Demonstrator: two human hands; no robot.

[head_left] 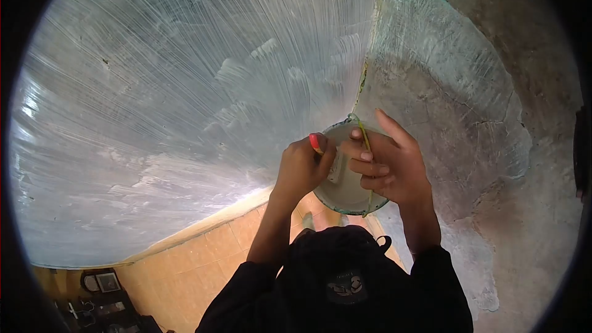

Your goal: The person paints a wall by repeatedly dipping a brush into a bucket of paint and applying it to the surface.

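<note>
My left hand [304, 163] is closed round a brush handle with a red end [316, 142], above the left part of a round bucket [342, 200]. Pale liquid [354, 188] lies in the bucket, and the lower part of the brush shows only faintly below my fist. Over the bucket's right side is my right hand [394, 163], its fingers bent round the thin yellow-green bucket handle [367, 142] and its thumb stretched out.
A wall with streaky whitish paint [203, 86] fills the left. To the right is a rough, patchy grey-brown wall [444, 111]. Orange tiled floor [197, 271] shows below. Dark furniture with a framed item [108, 282] stands at the lower left.
</note>
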